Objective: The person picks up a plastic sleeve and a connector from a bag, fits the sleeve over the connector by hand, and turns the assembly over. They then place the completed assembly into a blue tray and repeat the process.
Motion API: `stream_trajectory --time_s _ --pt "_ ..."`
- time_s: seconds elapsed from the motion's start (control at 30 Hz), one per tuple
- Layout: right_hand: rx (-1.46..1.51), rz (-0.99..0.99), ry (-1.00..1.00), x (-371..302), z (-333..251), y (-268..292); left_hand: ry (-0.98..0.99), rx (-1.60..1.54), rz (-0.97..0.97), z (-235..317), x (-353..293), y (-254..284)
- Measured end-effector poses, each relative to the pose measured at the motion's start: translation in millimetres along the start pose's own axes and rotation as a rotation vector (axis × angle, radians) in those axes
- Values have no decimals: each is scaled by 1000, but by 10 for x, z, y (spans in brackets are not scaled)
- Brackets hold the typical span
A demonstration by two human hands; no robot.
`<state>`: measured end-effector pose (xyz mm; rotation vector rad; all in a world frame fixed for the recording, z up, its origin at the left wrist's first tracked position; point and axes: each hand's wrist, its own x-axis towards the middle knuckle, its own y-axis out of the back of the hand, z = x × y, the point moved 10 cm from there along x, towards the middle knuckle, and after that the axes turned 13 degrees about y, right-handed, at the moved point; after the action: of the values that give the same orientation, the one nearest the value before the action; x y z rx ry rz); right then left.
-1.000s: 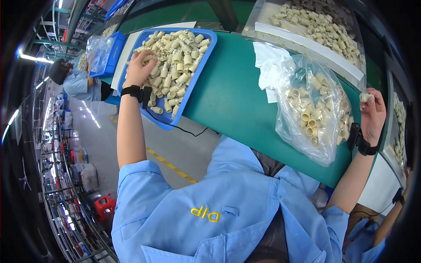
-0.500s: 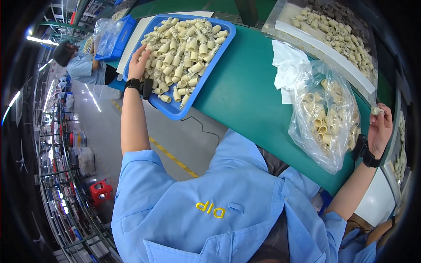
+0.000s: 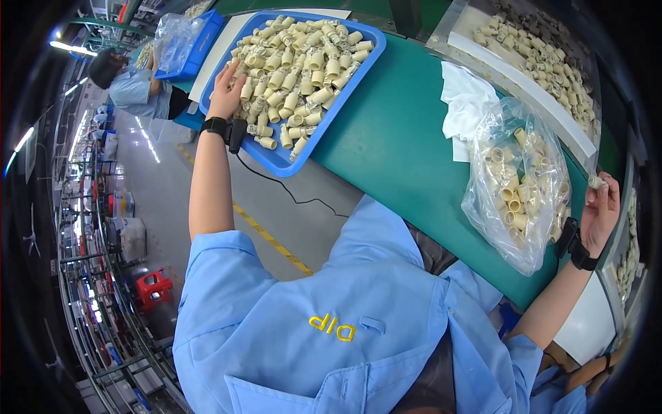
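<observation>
A blue tray at the upper middle is heaped with cream cylindrical plastic parts, several with clear ends. Over the tray's left side, my left hand rests on the edge of the heap with its fingers apart, and I see nothing gripped in it. At the far right, my right hand pinches a small cream cylindrical part between thumb and fingertips. Just left of that hand lies a clear plastic bag with more cream tubular parts inside.
A green tabletop runs between tray and bag. White cloth lies behind the bag. A clear-walled bin of similar parts stands at the upper right. A cable trails below the tray. Another person works at the upper left.
The view has shifted slightly, so tray and bag appear a little further right. My left hand's fingers have spread a bit on the heap. My right hand still pinches the small part.
</observation>
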<state>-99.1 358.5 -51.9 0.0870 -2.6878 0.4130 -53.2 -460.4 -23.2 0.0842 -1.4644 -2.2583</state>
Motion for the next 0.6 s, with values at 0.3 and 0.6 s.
stream_trajectory --time_s 0.3,0.6 --pt "-5 -33 0 -4 19 -6 78 -119 -132 354 -263 17" --pt "-25 -15 9 8 17 15 -52 118 -207 656 -728 -81"
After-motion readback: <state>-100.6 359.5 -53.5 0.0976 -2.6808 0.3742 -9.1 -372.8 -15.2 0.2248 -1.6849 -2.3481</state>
